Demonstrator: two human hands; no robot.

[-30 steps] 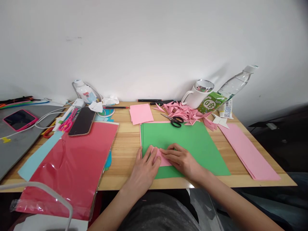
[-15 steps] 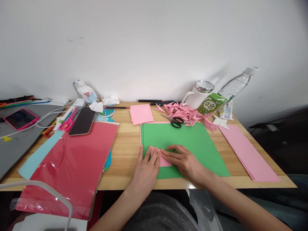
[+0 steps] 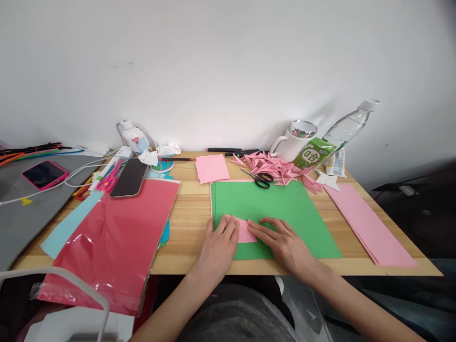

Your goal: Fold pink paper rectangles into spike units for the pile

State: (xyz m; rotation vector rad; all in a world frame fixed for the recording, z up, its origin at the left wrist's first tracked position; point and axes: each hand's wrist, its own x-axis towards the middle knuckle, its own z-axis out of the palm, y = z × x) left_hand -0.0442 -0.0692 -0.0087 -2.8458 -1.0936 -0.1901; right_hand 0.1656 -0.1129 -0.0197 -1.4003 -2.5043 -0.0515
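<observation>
A small pink paper piece [image 3: 244, 231] lies on a green sheet [image 3: 285, 209] at the near edge of the wooden table [image 3: 188, 209]. My left hand [image 3: 218, 244] presses flat on the pink piece's left end, fingers stretched out. My right hand [image 3: 285, 240] lies flat beside it, fingertips on the piece's right edge. Neither hand grips anything.
A pile of folded pink paper points [image 3: 274, 166] and black scissors [image 3: 261, 179] lie behind the green sheet. Also here: pink paper stack [image 3: 213, 167], pink strips [image 3: 366, 223], white mug [image 3: 294, 138], water bottle [image 3: 342, 130], red paper pack [image 3: 114, 237], phone [image 3: 129, 177], laptop [image 3: 24, 204].
My right hand slid to the right along the pink piece, baring more of it. The view shifted slightly; the left hand stayed pressing on the piece.
</observation>
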